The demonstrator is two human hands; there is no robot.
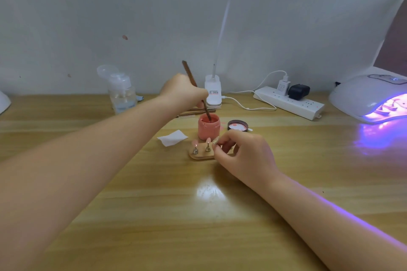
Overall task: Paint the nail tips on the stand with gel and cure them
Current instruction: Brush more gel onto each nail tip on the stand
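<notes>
Left hand: the left hand (pixel 184 92) grips a slim brown wooden-handled brush (pixel 196 90), its long axis slanting from far-left at the top to near-right at the tip, which is dipped into the open pink glass gel jar (pixel 208 128).
Right hand: the right hand (pixel 243 152) pinches one nail tip (pixel 216 140) at the right end of the small rounded wooden stand (pixel 201 154).
Stand: it lies on the glossy wooden table (pixel 154 215), just near of the jar; two small metal cone holders (pixel 201 149) stand on its left part.
Key relation: the loaded brush must travel near and slightly right to reach the pinched tip; the left hand carries it.
Lamp: the white domed curing lamp (pixel 370 97) glows violet, far right, well apart.
Lid: the dark round jar lid (pixel 237 125) lies upturned right of the jar.
</notes>
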